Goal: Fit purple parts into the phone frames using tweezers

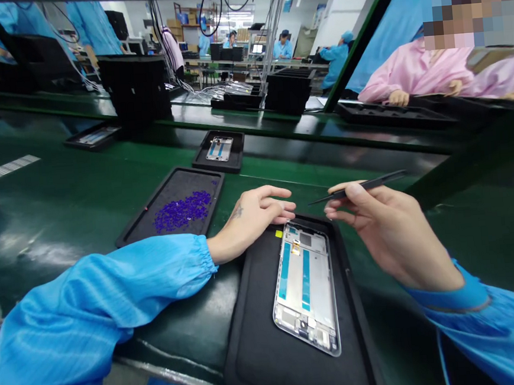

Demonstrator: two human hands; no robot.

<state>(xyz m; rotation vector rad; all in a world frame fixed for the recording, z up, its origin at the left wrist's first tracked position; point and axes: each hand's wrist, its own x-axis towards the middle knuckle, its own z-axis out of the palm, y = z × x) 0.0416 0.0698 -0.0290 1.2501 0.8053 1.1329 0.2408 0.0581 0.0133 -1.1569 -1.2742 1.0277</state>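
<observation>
A silver phone frame (pixel 306 286) with two blue strips lies in a black tray (pixel 259 334) right in front of me. My left hand (pixel 254 216) rests at the tray's far left corner, its fingers together, touching the tray rim just above the frame. My right hand (pixel 384 227) hovers to the right of the frame and grips black tweezers (pixel 358 185) that point left, tip above the tray's far edge. A small yellow tab (pixel 278 233) sits on the tray near my left fingers.
A black tray (pixel 144 225) holding a heap of small purple pieces (pixel 182 210) lies to the left. Farther off, another tray (pixel 235 141) carries a second phone frame (pixel 219 148). Stacks of black trays (pixel 135 89) stand along the green conveyor (pixel 61 196). A person in pink (pixel 412 73) works opposite.
</observation>
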